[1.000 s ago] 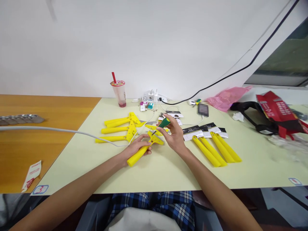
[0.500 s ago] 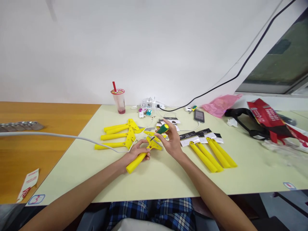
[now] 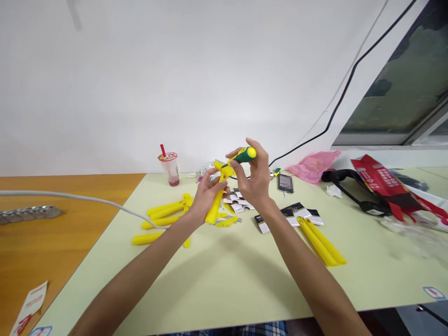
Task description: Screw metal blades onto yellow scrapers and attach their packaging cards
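Note:
In front of my chest, raised over the table, is a yellow scraper (image 3: 216,205) with a T-shaped head. My left hand (image 3: 204,195) is wrapped round it just below the head. A green and yellow screwdriver (image 3: 245,155) is gripped in the fingers of my right hand (image 3: 257,179), its tip at the scraper's head. Whether the tip sits in a screw is too small to tell. Below lie loose yellow head pieces with blades (image 3: 227,221). More yellow scrapers (image 3: 167,210) lie to the left, partly behind my left forearm.
Yellow handles (image 3: 322,242) and black-and-white packets (image 3: 296,212) lie on the right. Behind stand a drink cup (image 3: 170,170) and a phone (image 3: 285,183). A grey cable (image 3: 105,201) crosses on the left. A red bag (image 3: 381,184) and pink plastic (image 3: 317,166) lie far right.
Both hands have risen from the table, carrying the scraper and screwdriver up together. The scraper is now more upright. The view has tilted upward.

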{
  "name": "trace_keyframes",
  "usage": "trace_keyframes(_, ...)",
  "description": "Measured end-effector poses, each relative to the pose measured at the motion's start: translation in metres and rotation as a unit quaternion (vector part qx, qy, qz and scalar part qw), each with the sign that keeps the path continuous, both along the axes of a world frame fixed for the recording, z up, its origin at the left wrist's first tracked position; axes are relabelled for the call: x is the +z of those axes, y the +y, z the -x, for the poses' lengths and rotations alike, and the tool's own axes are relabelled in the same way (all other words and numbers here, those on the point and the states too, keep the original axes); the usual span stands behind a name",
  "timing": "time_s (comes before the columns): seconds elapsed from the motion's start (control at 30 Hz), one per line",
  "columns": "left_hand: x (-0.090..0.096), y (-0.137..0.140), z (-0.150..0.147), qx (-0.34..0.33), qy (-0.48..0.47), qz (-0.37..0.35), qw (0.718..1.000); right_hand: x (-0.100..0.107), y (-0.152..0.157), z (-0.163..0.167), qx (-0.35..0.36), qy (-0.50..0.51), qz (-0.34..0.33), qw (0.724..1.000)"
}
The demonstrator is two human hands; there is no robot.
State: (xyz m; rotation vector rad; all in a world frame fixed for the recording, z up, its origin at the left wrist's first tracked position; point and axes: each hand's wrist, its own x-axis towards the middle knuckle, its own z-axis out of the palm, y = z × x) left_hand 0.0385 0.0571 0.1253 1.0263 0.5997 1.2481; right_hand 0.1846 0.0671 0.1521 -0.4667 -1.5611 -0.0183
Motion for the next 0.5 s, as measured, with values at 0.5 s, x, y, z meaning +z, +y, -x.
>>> trace_keyframes(0.5, 0.017, 0.055, -0.021, -0.03, 0.142, -0.155, 0.977, 0.019, 0.025, -0.05, 0.02, 0.16, 0.081, 0.984)
